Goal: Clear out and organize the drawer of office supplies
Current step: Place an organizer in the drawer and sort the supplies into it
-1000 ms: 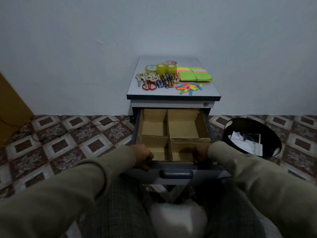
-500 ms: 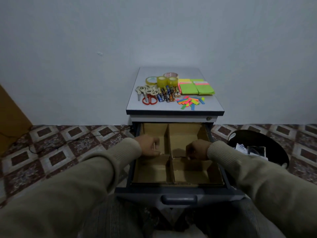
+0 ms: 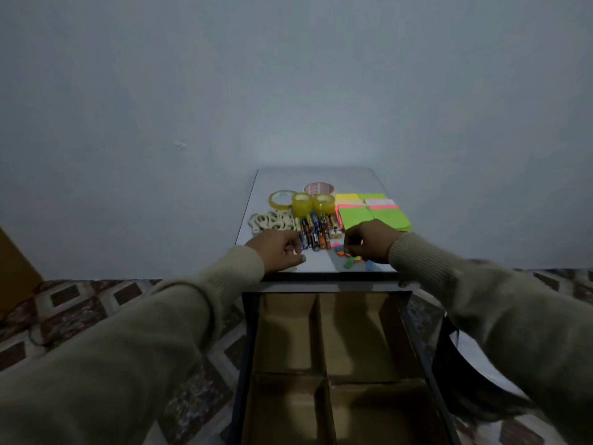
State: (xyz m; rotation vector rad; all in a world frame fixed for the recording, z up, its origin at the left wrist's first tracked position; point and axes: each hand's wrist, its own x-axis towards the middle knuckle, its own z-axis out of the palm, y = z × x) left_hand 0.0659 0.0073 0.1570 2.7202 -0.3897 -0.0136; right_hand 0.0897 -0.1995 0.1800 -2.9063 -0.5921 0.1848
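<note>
The drawer [image 3: 247, 348] stands pulled out below me, and its cardboard divider [image 3: 322, 342] makes four compartments with nothing in them. On the cabinet top [image 3: 321, 263] lie tape rolls [image 3: 301, 202], white scissors [image 3: 272, 221], batteries [image 3: 316, 231], sticky notes [image 3: 375, 216] and small coloured paper tabs [image 3: 351, 262]. My left hand [image 3: 276, 252] rests curled on the front left of the top, beside the batteries, and hides whatever is under it. My right hand [image 3: 369, 240] is curled over the coloured tabs, its fingertips pinching at them.
A black waste bin [image 3: 449, 348] stands on the floor right of the drawer. A brown panel [image 3: 12, 268] is at the far left. Patterned floor tiles [image 3: 80, 300] surround the cabinet, which backs onto a plain wall.
Both hands left the drawer's cardboard divider and rose to the cabinet top, the left near the scissors and batteries, the right onto the coloured tabs. The view moved closer.
</note>
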